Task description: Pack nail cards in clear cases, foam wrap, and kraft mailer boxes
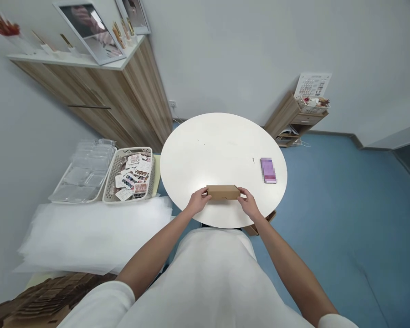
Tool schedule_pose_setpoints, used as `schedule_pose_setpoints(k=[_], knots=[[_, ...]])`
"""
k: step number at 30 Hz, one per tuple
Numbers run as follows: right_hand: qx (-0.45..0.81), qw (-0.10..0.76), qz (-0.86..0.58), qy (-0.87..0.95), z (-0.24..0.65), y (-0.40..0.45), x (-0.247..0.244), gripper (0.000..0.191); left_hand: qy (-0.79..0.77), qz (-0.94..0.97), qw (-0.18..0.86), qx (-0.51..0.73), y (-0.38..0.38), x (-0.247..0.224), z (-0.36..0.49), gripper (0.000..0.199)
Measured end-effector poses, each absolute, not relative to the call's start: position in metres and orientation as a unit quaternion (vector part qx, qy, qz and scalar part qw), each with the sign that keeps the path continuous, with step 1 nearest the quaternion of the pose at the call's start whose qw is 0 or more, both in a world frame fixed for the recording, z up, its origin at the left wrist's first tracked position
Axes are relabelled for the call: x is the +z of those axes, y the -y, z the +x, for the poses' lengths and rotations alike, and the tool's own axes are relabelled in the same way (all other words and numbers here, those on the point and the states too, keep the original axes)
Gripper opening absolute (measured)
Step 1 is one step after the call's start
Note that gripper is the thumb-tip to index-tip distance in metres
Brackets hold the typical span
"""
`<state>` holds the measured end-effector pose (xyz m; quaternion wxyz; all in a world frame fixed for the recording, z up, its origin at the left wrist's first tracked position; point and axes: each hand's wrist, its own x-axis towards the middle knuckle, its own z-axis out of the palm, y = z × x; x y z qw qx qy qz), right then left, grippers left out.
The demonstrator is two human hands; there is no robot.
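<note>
A small brown cardboard box [223, 192] is at the near part of the round white table [218, 141], its long side running left to right. My left hand [198, 201] grips its left end, thumb and fingers around the edge. At the opposite end, my right hand [248, 203] holds the box in the same way. The box looks closed. Whether it rests on the table or is slightly raised, I cannot tell.
A purple phone-like object [268, 170] lies at the table's right. Left of the table are a basket of packaged cards [129, 175], a tray of clear cases [85, 175], white sheets [95, 234] and brown cardboard [51, 300]. A wooden cabinet [140, 86] stands behind.
</note>
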<state>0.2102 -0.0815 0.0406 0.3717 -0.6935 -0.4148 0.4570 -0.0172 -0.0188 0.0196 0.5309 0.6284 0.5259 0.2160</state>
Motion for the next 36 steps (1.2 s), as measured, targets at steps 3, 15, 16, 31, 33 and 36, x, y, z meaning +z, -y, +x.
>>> schedule_pose_setpoints(k=[3,15,16,31,33,36], knots=[[0.462,0.388,-0.695,0.392,0.209,0.092,0.032,0.044,-0.521,0.605,0.549,0.248,0.029,0.009,-0.009,0.043],[0.406,0.285,-0.801,0.334,0.224,0.124,0.011,0.066,-0.589,0.600,0.501,0.205,0.056,-0.011,0.023,0.066],[0.396,0.274,-0.810,0.336,0.227,0.120,0.013,0.066,-0.594,0.601,0.497,0.198,0.054,-0.011,0.025,0.068],[0.426,0.287,-0.775,0.368,0.233,0.110,-0.005,0.058,-0.631,0.591,0.468,0.181,0.056,-0.005,0.047,0.067],[0.418,0.304,-0.779,0.355,0.248,0.122,0.000,0.059,-0.624,0.601,0.466,0.181,0.060,0.004,0.066,0.067],[0.379,0.344,-0.794,0.328,0.282,0.146,0.007,0.061,-0.598,0.628,0.467,0.175,0.072,0.016,0.109,0.069]])
